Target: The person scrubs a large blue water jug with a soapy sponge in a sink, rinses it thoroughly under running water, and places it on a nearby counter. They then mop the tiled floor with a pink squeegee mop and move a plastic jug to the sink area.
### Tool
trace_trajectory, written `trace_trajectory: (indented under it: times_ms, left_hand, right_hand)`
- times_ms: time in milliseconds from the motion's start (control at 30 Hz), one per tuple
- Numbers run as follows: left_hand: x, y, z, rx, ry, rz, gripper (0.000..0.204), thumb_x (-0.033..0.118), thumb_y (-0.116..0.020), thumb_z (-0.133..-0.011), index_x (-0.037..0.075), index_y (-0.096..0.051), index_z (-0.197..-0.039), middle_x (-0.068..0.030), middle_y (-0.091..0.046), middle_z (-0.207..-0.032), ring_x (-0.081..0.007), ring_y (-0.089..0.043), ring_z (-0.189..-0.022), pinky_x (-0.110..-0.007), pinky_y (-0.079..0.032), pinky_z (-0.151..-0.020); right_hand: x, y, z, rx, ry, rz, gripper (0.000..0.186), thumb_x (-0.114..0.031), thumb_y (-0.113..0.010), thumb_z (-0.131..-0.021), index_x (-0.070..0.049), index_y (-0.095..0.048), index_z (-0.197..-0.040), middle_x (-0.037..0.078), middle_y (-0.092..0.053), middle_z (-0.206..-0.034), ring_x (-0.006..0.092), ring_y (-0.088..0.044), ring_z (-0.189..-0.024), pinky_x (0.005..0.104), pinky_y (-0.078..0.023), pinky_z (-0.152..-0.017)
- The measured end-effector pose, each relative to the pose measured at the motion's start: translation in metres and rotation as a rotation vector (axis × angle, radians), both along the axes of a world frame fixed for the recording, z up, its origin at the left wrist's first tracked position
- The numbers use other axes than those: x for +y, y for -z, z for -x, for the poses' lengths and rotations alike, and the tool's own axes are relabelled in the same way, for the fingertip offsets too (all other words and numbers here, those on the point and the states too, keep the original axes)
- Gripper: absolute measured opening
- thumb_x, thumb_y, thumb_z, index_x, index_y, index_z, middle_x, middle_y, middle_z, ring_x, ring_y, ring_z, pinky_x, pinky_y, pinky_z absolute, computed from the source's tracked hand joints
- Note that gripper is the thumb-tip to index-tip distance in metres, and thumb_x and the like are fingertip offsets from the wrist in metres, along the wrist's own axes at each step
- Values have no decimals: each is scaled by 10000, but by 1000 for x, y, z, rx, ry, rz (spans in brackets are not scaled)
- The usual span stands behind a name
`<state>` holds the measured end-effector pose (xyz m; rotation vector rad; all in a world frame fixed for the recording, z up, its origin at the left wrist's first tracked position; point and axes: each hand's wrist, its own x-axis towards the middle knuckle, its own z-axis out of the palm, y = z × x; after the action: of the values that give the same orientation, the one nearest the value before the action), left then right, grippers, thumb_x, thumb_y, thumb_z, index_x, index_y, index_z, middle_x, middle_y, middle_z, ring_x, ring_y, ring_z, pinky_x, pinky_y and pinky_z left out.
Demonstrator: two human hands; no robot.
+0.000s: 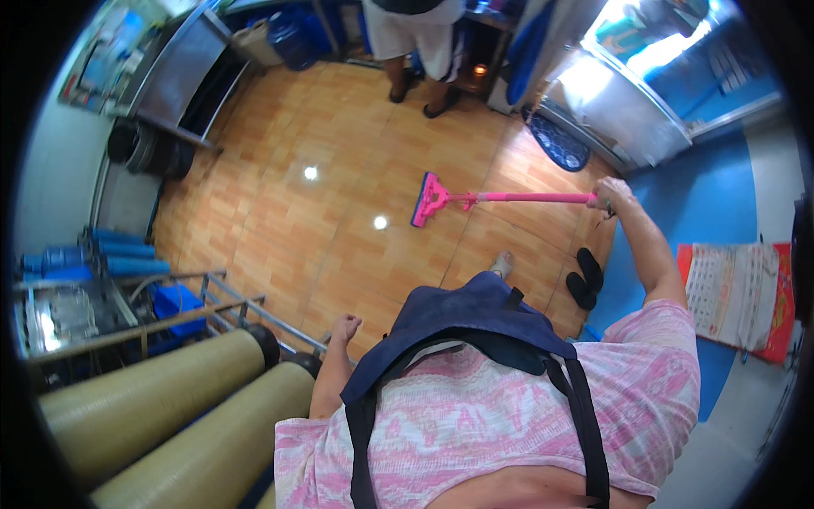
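My right hand point(610, 196) is wrapped round the end of the handle of a pink sponge mop point(530, 198), out to my right. The mop's handle stretches leftward from the hand, and its wide head point(428, 201) with a dark sponge edge meets the wood-patterned floor point(339, 220) ahead of me. My left hand point(345, 328) hangs low at my left side, fingers curled in, with nothing seen in it. It is nearest to a metal rail of the rack beside me. A dark blue apron point(475, 314) covers my front.
Large yellowish cylinders point(161, 399) and a metal rack point(144, 331) stand at my left. Black slippers point(583, 280) lie at the right, near a dark oval mat point(557, 142). Another person point(415, 42) stands at the far side. A black bin point(161, 157) and steel table point(186, 85) are far left.
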<state>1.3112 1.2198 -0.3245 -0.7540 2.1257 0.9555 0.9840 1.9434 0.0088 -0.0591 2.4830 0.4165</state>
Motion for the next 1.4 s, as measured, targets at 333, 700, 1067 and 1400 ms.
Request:
trace_trajectory:
  times_ms: [333, 700, 1067, 1400]
  left_hand:
    - [132, -12, 91, -110, 318, 0, 389, 319, -727, -814, -4, -732, -1030, -172, -732, -893, -252, -695, -801, -373, -551, -725]
    - [392, -42, 308, 88, 582, -150, 374, 308, -739, -820, -6, -738, -1023, -132, -726, -825, -198, -671, -683, -340, -544, -631]
    - [551, -7, 487, -120, 774, -131, 352, 247, -727, -855, -41, -722, -1058, -120, -725, -828, -181, -683, -697, -328, -547, -619]
    - [793, -54, 688, 3, 1184, -119, 359, 241, -717, -864, -54, -714, -1069, -119, -731, -853, -191, -690, -717, -328, -545, -624]
  right_hand:
    - [164, -127, 39, 184, -111, -70, 254, -261, -818, -661, -56, -770, -804, 162, -737, -838, 337, -730, -831, 432, -583, -739]
    - [352, -156, 23, 151, 25, -200, 158, -110, -783, -684, -94, -778, -841, 102, -761, -897, 273, -744, -873, 388, -589, -745]
    - [569, -98, -14, 216, 220, -257, 229, -161, -840, -568, -188, -748, -775, 13, -750, -828, 228, -727, -812, 395, -563, -660]
    - [716, -53, -35, 172, 470, -293, 94, -178, -781, -663, -195, -760, -753, -1, -752, -810, 222, -731, -822, 403, -541, -614]
